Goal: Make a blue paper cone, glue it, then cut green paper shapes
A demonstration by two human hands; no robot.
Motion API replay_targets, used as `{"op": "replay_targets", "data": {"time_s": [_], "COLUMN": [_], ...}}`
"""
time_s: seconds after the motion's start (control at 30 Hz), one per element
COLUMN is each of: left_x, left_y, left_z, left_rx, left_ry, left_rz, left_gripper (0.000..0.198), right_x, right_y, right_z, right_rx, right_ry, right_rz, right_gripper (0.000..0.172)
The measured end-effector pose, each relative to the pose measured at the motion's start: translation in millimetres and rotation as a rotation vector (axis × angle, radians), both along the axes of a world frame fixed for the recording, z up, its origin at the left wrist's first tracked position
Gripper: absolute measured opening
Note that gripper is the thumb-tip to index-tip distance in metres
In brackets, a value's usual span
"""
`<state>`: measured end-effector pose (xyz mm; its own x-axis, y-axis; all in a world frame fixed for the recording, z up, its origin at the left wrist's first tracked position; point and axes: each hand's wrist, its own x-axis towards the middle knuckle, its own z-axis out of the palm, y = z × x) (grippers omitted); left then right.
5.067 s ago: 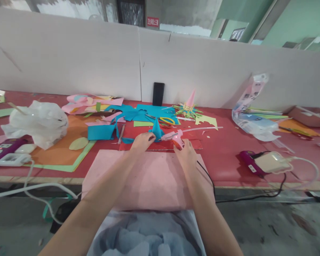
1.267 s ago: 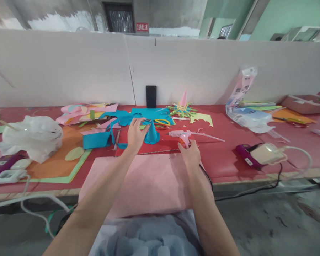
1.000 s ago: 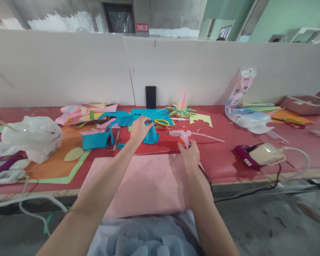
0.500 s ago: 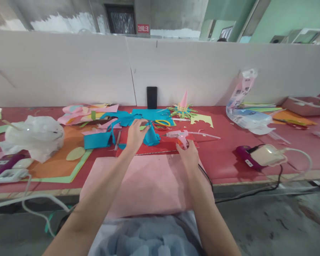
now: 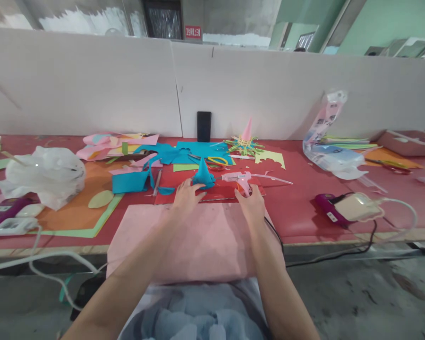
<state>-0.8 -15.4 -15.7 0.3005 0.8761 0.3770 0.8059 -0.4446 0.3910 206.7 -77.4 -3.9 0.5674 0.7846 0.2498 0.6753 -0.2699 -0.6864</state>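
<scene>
At my far left, a purple power strip (image 5: pixel 7 208) with white plugs lies on the tabletop (image 5: pixel 293 198), and behind it sits a crumpled white plastic bag (image 5: pixel 44 174). To the right of the bag, orange paper (image 5: pixel 74 218) lies over a light green sheet, with a pale oval cutout (image 5: pixel 101 199) on it. Farther back is a heap of pink and mixed paper scraps (image 5: pixel 116 146), and then a folded blue strip (image 5: pixel 129 182).

My left hand (image 5: pixel 187 198) grasps the low brim of the blue cone (image 5: pixel 203 174), which stands tip up over the red board (image 5: pixel 221 192). Behind the cone, a black phone (image 5: pixel 204 126) leans on the white partition (image 5: pixel 127 85), and yellow-handled scissors (image 5: pixel 217 162) lie just to its right. The pink glue gun (image 5: pixel 238 177) comes next, its nozzle pointing left at the cone's brim; I cannot tell whether they touch. My right hand (image 5: pixel 253 203) is wrapped around its handle, and a clear glue stick (image 5: pixel 274 179) juts from its back.

Beyond stand a pink cone (image 5: pixel 247 131) with a green fringe, a scalloped pale yellow sheet (image 5: pixel 270 159), a plastic wrapper (image 5: pixel 327 125) and, farthest right, a pinkish tray (image 5: pixel 403 147).
</scene>
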Motion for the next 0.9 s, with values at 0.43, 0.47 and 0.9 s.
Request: {"op": "replay_targets", "data": {"time_s": [0.43, 0.47, 0.9], "left_x": [4, 4, -2], "left_y": [0, 0, 1], "left_z": [9.1, 9.4, 14.5], "left_rx": [-0.288, -0.291, -0.199], "left_ry": [0.206, 0.221, 0.055], "left_rz": [-0.013, -0.022, -0.015], "left_gripper": [0.059, 0.058, 0.042], "right_x": [2, 2, -3], "right_y": [1, 1, 3], "right_z": [-4.2, -3.1, -3.0], "right_rx": [0.027, 0.021, -0.023], "right_ry": [0.016, 0.008, -0.074], "right_rz": [0.008, 0.006, 0.002], "right_gripper": [0.048, 0.048, 0.046]}}
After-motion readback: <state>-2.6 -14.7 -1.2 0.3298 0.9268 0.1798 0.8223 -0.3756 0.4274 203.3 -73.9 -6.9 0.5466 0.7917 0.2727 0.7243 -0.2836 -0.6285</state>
